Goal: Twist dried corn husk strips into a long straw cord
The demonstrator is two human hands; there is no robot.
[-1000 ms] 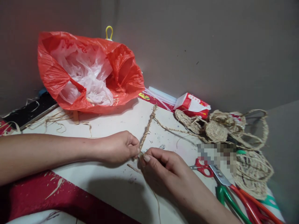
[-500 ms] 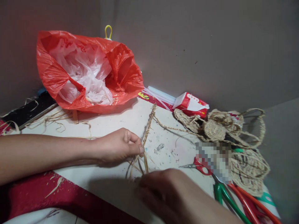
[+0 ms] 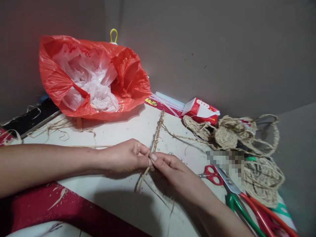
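The left hand point(image 3: 128, 156) pinches the near end of a narrow braid point(image 3: 156, 138) between thumb and forefinger. The right hand point(image 3: 172, 169) pinches at the same spot, thumb on top, the fingertips of both hands meeting; its lower fingers are curled in. From this grip the braid lies over the table point(image 3: 125, 131) toward 12 to 1 o'clock, and loose strands point(image 3: 145, 175) hang toward 6 and 7.

It looks very light, dry and rough, so it should hardly slip. The plaited part is probably springy and fairly stiff; the single strands look limp, likely to fray or split if tugged hard. The best hold is where plait turns to strands, pinched flat so that it cannot loosen.

Farther out, a thin cord point(image 3: 181, 136) runs from beside the braid's far end toward coiled woven pieces point(image 3: 225, 136) between 2 and 3 o'clock. A red tissue pack point(image 3: 197, 107) sits at 2, small red-handled scissors point(image 3: 214, 179) just past 3, larger green-handled scissors point(image 3: 231, 199) near 4, and an open red bag point(image 3: 55, 79) between 10 and 11.
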